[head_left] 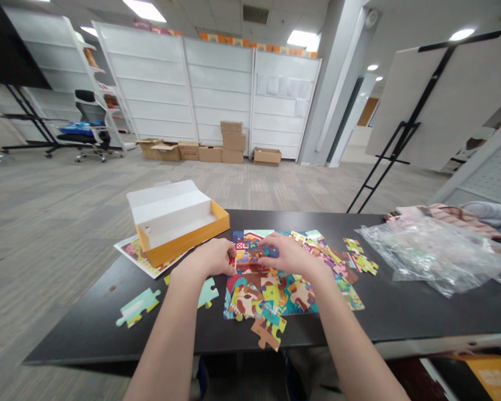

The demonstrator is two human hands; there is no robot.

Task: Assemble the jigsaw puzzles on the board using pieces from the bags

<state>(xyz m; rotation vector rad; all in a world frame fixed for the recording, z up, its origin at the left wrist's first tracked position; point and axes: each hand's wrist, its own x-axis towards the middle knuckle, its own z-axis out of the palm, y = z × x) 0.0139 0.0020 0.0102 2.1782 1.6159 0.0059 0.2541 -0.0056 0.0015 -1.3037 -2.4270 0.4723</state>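
Note:
My left hand (pixel 214 257) is at the left edge of a colourful jigsaw puzzle (pixel 250 257). Its thumb and fingers close on a small red puzzle piece (pixel 232 260), partly hidden by the fingers. Over the upper middle of the puzzle, my right hand (pixel 290 255) rests with thumb and fingertips apart, touching the picture. Loose pieces (pixel 247 301) lie heaped on the lower part, and a brown piece (pixel 267 332) hangs past its near edge. Joined pale-green pieces (pixel 138 307) lie to the left, with another pale-green piece (pixel 209 292) beside my left forearm.
An open yellow box (pixel 187 236) stands on a printed picture sheet (pixel 133 253) at the back left of the black table (pixel 87 317). Yellow-green pieces (pixel 365 264) lie right of the puzzle. Farther right are a clear plastic bag (pixel 434 250) and folded cloth (pixel 455 214).

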